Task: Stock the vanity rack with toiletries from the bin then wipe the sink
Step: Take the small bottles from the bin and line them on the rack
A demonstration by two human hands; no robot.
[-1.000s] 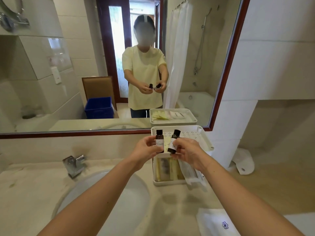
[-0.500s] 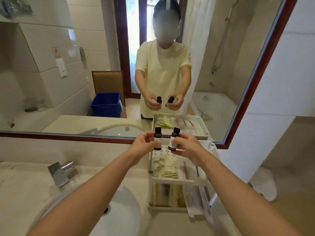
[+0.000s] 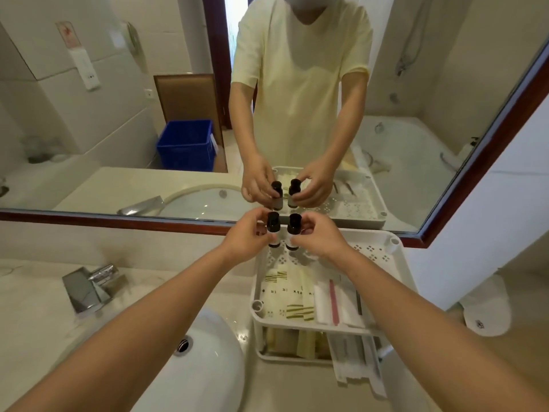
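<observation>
Where the counter meets the lower edge of view, a white sink (image 3: 208, 367) is seen, with a chrome tap (image 3: 89, 288) behind it. Just beside the sink, a white two-tier rack (image 3: 398, 263) is stocked with sachets (image 3: 286, 295). Above the rack's far end, two dark bottles are held upright: one (image 3: 273, 230) is pinched by the left hand (image 3: 246, 240), one (image 3: 293, 231) by the right hand (image 3: 319, 237). A blue bin (image 3: 185, 144) is reflected in the mirror (image 3: 118, 114).

Tiled walls (image 3: 89, 114), wood-framed mirror (image 3: 490, 179), marble counter (image 3: 29, 307).

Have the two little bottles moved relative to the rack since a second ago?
Yes. Both bottles, earlier over the rack's front edge, now sit over its back left corner, nearer the mirror.
</observation>
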